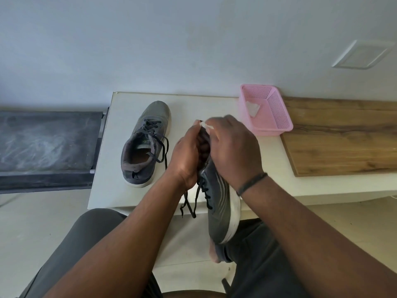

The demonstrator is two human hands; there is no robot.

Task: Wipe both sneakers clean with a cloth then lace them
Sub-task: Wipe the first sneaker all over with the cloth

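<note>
One grey sneaker (144,145) with loose black laces stands upright on the white table (214,190), toe pointing away. The other grey sneaker (221,214) is tilted on its side above the table's front edge, heel end raised, toe resting near my right thigh. My left hand (186,157) grips its heel and collar. My right hand (233,149) is closed over the heel with a small white cloth (206,125) pinched in the fingers; only a corner shows. Its black laces (193,201) dangle free.
A pink mesh basket (265,108) holding a white cloth piece sits at the table's back right. A wooden board (343,136) lies to the right. A dark bench-like surface (47,143) stands left of the table. A white wall is behind.
</note>
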